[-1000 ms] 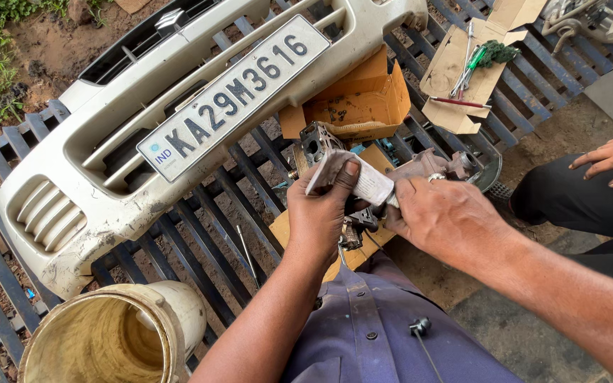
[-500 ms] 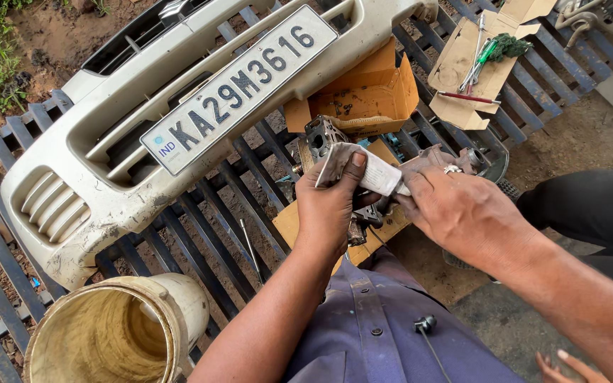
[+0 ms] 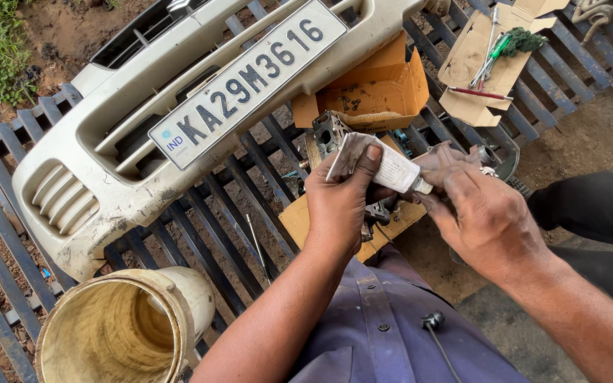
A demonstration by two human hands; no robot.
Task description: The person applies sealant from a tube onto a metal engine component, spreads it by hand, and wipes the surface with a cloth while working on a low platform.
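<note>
While both hands pinch it, tube [image 3: 381, 164] lies between left hand [image 3: 340, 206] and right hand [image 3: 487, 216].

Grey metal part [image 3: 331, 135] mostly hidden behind left hand [image 3: 338, 206]; dirty cream plastic bucket [image 3: 118, 330] cut by bottom edge.

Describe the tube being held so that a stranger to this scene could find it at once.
Start at the big pale car bumper lying on the metal grating. Just below its right end, the left hand pinches a crumpled white tube, nozzle towards the right hand. It is the only soft, squeezed thing among hard metal parts.
</note>
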